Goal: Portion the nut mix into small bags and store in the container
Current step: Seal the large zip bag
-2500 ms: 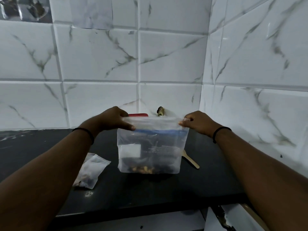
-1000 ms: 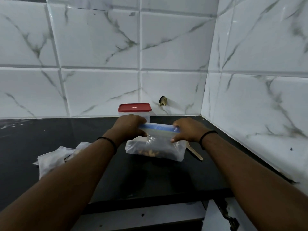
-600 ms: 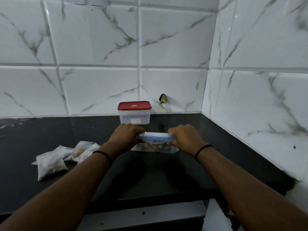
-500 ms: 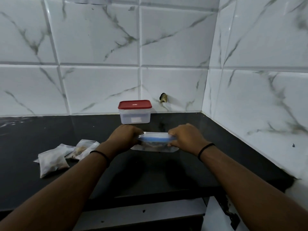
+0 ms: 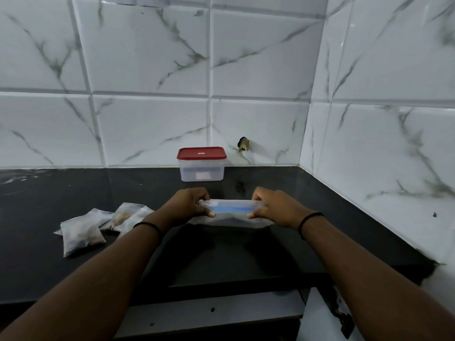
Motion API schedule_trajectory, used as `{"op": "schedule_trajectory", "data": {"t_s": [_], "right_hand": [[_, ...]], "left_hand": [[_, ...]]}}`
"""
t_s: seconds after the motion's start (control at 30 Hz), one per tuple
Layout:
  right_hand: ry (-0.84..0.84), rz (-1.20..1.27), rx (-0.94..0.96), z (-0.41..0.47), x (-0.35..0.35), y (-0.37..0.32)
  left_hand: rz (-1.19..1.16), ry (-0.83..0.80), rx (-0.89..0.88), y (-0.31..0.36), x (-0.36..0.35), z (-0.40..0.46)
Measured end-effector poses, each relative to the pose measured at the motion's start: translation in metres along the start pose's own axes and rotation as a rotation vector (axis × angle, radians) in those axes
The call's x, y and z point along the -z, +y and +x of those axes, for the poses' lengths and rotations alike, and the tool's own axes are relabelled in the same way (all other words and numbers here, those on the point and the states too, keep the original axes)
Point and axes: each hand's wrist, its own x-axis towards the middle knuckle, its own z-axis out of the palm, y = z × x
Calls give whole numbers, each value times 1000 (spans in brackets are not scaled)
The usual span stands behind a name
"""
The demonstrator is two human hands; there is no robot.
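Both hands are on the big zip bag! The left hand (image 5: 190, 205) pinches its left end, thumb on the near face just beside the blue seal strip, fingers curled over the far edge. The right hand (image 5: 273, 207) mirrors it at the other end, thumb and fingers clamped on the plastic. Neither hand is loose; each grips a corner of the zip bag (image 5: 231, 214), which lies low and flattened against the worktop (image 5: 221, 254), directly in front of the container (image 5: 202, 164).

Why hold it like this? My read: the two end grips pull the seal strip taut and flat so the closure lines up, which looks like pressing the air out and closing the bag of nut mix. Whether the seal is fully shut, I can't tell, and the nuts inside are hidden.

The container stands behind the bag, up against the tiled wall, red lid on, so storing is not yet done. Left of the container and nearer the person, the small bags (image 5: 81, 232) lie in a loose cluster, filled, handy for the transfer. Portioning looks largely finished from here.
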Motion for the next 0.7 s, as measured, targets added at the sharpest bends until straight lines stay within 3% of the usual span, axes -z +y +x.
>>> {"op": "schedule_trajectory", "data": {"t_s": [0.27, 0.47, 0.7], "right_hand": [[48, 414, -101, 31, -17, 20], [-50, 346, -220, 54, -15, 24], [-22, 260, -237, 54, -33, 27]], "left_hand": [[-232, -8, 34, -5, -10, 27], [-292, -32, 144, -12, -21, 50], [-58, -74, 268, -4, -30, 63]]}}
